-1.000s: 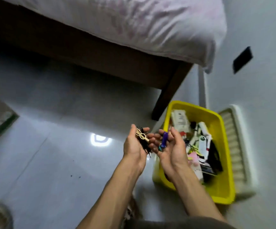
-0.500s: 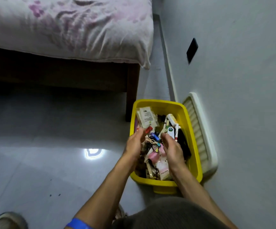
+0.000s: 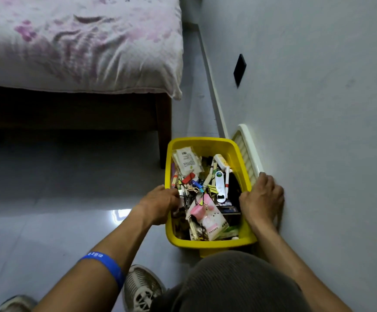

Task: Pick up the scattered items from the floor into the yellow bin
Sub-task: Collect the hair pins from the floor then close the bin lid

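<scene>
Yellow bin point(image 3: 205, 144) sits on the floor point(image 3: 47, 221), squeezed between a bed leg point(image 3: 164, 131) and the wall point(image 3: 318, 109). Both hands have a grip on its long rims: left hand point(image 3: 158, 204) curled over the left edge, right hand point(image 3: 262, 199) over the right. Clips and packets fill it; open floor lies left.

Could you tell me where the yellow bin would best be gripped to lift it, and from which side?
Probably by the rims of its two long sides, from above. The yellow bin is rectangular with an outward lip, and is full, so a two-sided hold should keep it level. The left hand is curled over the left rim, and the right hand sits on the right rim, next to the wall.
</scene>
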